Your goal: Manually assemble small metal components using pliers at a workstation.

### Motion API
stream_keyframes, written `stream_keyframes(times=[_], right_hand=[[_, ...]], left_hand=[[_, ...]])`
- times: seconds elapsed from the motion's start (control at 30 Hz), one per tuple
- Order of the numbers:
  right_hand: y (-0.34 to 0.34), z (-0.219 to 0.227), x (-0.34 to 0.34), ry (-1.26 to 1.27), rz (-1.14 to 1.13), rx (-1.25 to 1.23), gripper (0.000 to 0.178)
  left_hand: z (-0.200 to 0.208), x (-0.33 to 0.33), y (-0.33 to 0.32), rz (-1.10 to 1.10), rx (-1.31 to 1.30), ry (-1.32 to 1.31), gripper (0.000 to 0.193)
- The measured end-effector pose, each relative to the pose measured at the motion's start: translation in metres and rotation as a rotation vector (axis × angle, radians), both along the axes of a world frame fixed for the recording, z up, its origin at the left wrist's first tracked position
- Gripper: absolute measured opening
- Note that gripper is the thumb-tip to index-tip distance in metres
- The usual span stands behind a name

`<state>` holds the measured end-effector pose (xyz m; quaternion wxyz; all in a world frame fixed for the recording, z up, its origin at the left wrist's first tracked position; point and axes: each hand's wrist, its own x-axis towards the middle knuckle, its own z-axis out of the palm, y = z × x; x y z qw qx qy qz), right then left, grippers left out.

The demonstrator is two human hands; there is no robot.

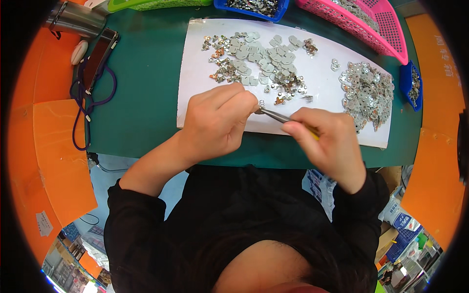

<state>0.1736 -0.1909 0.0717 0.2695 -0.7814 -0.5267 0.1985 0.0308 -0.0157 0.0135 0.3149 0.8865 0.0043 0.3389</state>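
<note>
My left hand [215,119] is closed in a pinch just above the near part of a white board [195,105]; what its fingertips hold is too small to make out. In my right hand [332,141] is a slim tapered metal tool [277,115] with some yellow on its handle. The tool's tip meets the left fingertips, beside a small coil spring [262,103]. Beyond my hands lie grey flat plates [268,58], small silver and copper-coloured metal parts [227,71], and a few more springs [307,98]. A heap of punched metal pieces [366,93] covers the board's right side.
The board rests on a green table [141,112]. A green basket [156,5], a blue tray [278,14] and a pink basket [391,34] line the far edge. A small blue bin [410,85] stands right. At left are a metal cup [78,19] and a dark cord [115,88].
</note>
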Motion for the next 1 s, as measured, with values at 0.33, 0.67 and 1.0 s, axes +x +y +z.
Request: stream_keyframes(times=[0.33,0.67,1.0], right_hand=[[0.006,0.03,0.03,-0.137,0.139,-0.03,0.023],[0.015,0.042,0.029,-0.22,0.235,-0.102,0.025],[0.019,0.044,0.032,-0.238,0.278,-0.085,0.029]], left_hand=[[0.021,0.003,0.007,-0.159,0.028,0.133,0.016],[0.025,0.0,0.011,-0.19,0.087,0.177,0.017],[0.027,-0.003,0.009,-0.222,-0.009,0.244,0.015]])
